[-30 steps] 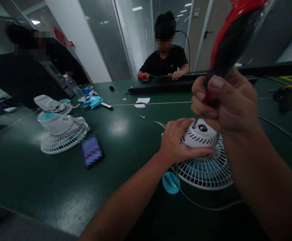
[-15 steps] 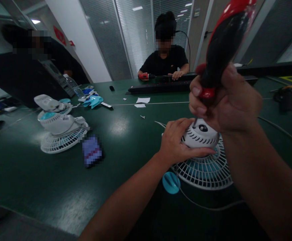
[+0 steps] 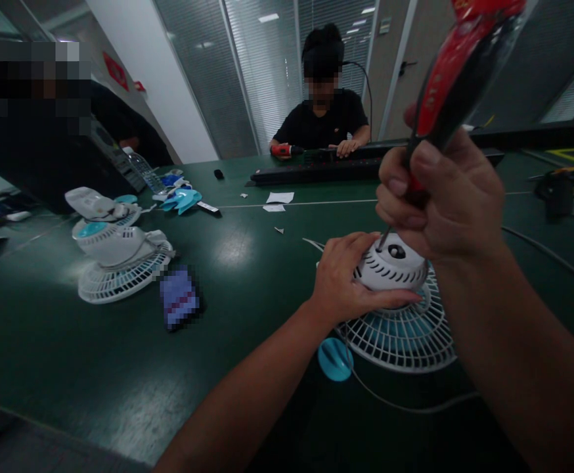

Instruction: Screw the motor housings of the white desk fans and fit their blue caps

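Note:
My left hand (image 3: 342, 276) is wrapped round the white motor housing (image 3: 390, 269) of a fan, thumb along its near side. The fan lies face down, its white grille (image 3: 415, 345) on the table with pale blue blades showing through. My right hand (image 3: 444, 197) is closed round a large red and black screwdriver (image 3: 457, 92). The tool leans to the upper right, and its thin shaft reaches down to a hole in the top of the housing, left of a dark round opening. A light blue round cap (image 3: 335, 359) lies beside the grille, with a grey cord (image 3: 405, 408) running past it.
Other fan parts (image 3: 119, 256) sit at the left, near a blurred purple item (image 3: 179, 299). Behind them are blue blades (image 3: 182, 200) and a plastic bottle (image 3: 144, 172). Paper scraps (image 3: 280, 197) lie mid-table. A co-worker (image 3: 324, 115) sits opposite with a red tool (image 3: 284, 151).
The screwdriver's handle has tilted further to the right and turned, and my right fingers have shifted round it. Its tip remains at the housing. My left hand keeps its hold.

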Demonstrator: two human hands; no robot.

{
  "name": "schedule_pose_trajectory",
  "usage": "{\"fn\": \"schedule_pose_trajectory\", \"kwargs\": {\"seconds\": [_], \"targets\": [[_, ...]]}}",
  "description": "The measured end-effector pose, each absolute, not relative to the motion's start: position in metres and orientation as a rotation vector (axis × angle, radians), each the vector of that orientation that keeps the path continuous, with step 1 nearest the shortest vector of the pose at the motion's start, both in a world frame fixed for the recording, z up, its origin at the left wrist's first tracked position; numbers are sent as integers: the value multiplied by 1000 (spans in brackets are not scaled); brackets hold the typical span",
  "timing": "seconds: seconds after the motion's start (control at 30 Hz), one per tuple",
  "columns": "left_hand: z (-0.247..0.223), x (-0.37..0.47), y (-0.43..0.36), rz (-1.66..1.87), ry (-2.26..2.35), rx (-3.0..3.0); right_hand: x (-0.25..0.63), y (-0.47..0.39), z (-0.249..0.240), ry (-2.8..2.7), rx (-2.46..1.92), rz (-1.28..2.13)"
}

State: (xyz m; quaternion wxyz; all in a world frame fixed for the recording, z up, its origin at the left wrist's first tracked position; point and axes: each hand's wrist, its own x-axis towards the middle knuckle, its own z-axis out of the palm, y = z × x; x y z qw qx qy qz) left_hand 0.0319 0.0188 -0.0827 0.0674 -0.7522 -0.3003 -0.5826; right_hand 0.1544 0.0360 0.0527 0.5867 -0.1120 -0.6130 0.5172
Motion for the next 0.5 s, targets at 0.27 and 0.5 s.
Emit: {"fn": "schedule_pose_trajectory", "kwargs": {"seconds": [0.27, 0.5], "targets": [[-87, 32, 20, -1779, -901, -2306, 155, 39, 54, -1445, -279, 1293], [-81, 32, 18, -1780, -889, -2252, 154, 36, 49, -1366, -227, 1262]]}}
